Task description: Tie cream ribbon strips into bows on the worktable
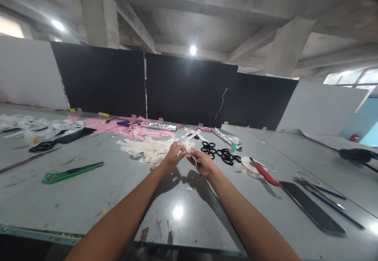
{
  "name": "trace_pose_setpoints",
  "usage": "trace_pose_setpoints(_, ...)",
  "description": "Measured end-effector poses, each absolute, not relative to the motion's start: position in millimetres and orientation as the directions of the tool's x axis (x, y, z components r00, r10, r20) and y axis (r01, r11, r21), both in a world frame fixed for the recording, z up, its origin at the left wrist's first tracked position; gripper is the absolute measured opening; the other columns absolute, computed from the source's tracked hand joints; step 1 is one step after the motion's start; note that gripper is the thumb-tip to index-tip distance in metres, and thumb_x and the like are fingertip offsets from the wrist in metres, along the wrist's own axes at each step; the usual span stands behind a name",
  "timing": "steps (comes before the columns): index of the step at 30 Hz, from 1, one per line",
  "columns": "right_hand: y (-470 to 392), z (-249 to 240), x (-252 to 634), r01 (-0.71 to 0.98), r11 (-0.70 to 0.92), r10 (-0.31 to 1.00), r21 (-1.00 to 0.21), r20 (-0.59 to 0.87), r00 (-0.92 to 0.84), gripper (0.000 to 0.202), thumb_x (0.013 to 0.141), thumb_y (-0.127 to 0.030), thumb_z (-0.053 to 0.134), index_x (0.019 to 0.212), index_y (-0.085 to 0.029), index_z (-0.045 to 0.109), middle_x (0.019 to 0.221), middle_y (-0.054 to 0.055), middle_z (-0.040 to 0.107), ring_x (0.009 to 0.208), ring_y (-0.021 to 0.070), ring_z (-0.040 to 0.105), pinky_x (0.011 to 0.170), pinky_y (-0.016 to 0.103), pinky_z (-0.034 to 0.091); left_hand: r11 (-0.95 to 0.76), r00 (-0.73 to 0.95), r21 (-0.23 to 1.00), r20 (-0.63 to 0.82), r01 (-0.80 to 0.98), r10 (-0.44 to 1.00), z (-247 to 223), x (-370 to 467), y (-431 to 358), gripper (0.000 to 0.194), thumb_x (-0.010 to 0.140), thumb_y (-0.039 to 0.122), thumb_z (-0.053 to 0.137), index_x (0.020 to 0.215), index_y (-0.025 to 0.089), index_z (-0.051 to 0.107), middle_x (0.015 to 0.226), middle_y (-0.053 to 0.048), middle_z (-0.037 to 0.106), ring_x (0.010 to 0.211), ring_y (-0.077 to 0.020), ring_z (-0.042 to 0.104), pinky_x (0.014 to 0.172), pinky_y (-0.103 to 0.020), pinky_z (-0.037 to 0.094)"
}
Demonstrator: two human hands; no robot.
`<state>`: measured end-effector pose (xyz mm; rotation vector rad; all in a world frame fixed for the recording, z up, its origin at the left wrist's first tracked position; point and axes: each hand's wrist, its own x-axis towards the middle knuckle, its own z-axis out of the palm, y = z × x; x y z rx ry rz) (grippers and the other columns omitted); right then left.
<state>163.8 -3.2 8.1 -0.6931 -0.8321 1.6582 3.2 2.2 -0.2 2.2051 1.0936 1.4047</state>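
Note:
Both my hands meet above the middle of the table, close together, with fingers pinched. Between them is a cream ribbon strip [188, 151], partly covered by the fingers. My left hand [173, 155] is closed on its left side, and my right hand [203, 162] grips it from the right. A heap of cream ribbon strips [147, 149] lies just behind and left of my left hand. Several black rings that look like hair ties [226, 156] lie behind and right of my right hand. Further right sits a white ribbon roll [251, 167].
At left lie a green cutter knife [73, 172], black scissors [44, 147] and white strips [35, 125]. Pink scraps [118, 126] and foil [159, 126] are at the back. Right are a glue stick [234, 145], a red-handled tool [265, 173], a dark phone-like slab [311, 208] and pens [333, 206].

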Motion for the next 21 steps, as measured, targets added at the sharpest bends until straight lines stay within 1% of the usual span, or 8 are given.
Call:
trace_pose_setpoints(4, -2.5, 11.0, 164.5, -0.578, -0.228, 0.96, -0.784, -0.082, -0.267, 0.019, 0.073, -0.009, 0.065, 0.089, -0.018, 0.063, 0.079, -0.002, 0.064, 0.057, 0.0061, 0.058, 0.062, 0.021, 0.057, -0.691, 0.229, 0.562, 0.676, 0.454, 0.7, 0.0, 1.8, 2.6, 0.02, 0.085, 0.035, 0.046, 0.075, 0.019, 0.051, 0.093, -0.006, 0.048, 0.099, -0.0222, 0.044, 0.094, -0.038, 0.032)
trace_pose_setpoints(9, -2.8, 12.2, 165.5, -0.564, -0.27, 0.952, -0.781, -0.127, -0.279, 0.021, 0.077, -0.01, 0.062, 0.095, -0.021, 0.06, 0.072, -0.004, 0.061, 0.048, 0.0044, 0.054, 0.048, 0.016, 0.052, -0.704, 0.253, 0.492, 0.697, 0.513, 0.671, -0.2, 1.8, 2.5, 0.019, 0.086, 0.035, 0.045, 0.078, 0.019, 0.053, 0.095, -0.007, 0.049, 0.103, -0.0229, 0.043, 0.094, -0.037, 0.033)
trace_pose_setpoints(12, -5.4, 12.4, 165.3, -0.516, -0.27, 0.942, -0.813, -0.112, -0.317, 0.018, 0.077, -0.015, 0.065, 0.094, -0.019, 0.062, 0.068, -0.004, 0.059, 0.048, 0.0044, 0.052, 0.046, 0.015, 0.05, -0.705, 0.254, 0.458, 0.71, 0.541, 0.656, -1.9, 0.3, 4.8, 0.019, 0.087, 0.034, 0.043, 0.077, 0.019, 0.052, 0.097, -0.007, 0.049, 0.104, -0.0227, 0.043, 0.094, -0.037, 0.034)
trace_pose_setpoints(16, -9.2, 13.7, 164.6, -0.438, -0.249, 0.926, -0.864, -0.079, -0.37, 0.015, 0.074, -0.021, 0.07, 0.087, -0.015, 0.064, 0.063, -0.003, 0.055, 0.051, 0.0051, 0.05, 0.047, 0.015, 0.048, -0.69, 0.246, 0.431, 0.716, 0.581, 0.654, -2.6, -1.3, 5.4, 0.019, 0.087, 0.033, 0.043, 0.077, 0.019, 0.051, 0.099, -0.008, 0.049, 0.106, -0.0231, 0.042, 0.093, -0.038, 0.034)
trace_pose_setpoints(21, -10.3, 16.9, 165.9, -0.41, -0.231, 0.928, -0.882, -0.073, -0.365, 0.018, 0.071, -0.021, 0.071, 0.087, -0.016, 0.063, 0.07, -0.002, 0.058, 0.051, 0.0051, 0.048, 0.044, 0.015, 0.044, -0.678, 0.255, 0.431, 0.699, 0.596, 0.668, 0.3, 0.4, -0.3, 0.017, 0.086, 0.033, 0.045, 0.08, 0.02, 0.053, 0.101, -0.008, 0.049, 0.105, -0.0234, 0.042, 0.093, -0.038, 0.034)
